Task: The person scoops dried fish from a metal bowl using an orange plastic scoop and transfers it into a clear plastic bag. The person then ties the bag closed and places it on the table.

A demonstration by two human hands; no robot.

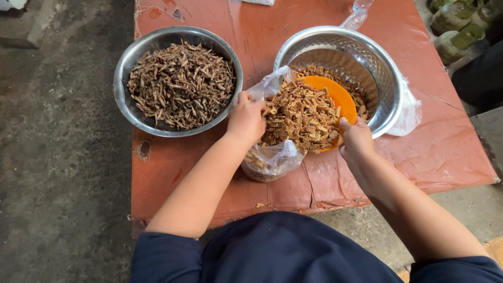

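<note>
My left hand (246,118) grips clear bag (270,160) mouth | right hand (356,141) tilts orange bowl (338,97) of brown chips | 2 steel bowls (181,37) near table (445,152) far edge

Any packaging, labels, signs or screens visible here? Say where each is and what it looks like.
No labels, signs or screens.
Clear plastic bag: table's near edge, held open by left hand, partly filled with brown pieces.
Clear plastic bag: crumpled, right of perforated steel bowl.
Clear plastic bottle: behind that bowl.

A rough outdoor food-packing spot: worn red table (435,152), concrete ground (57,157), steel bowls (131,63).
</note>
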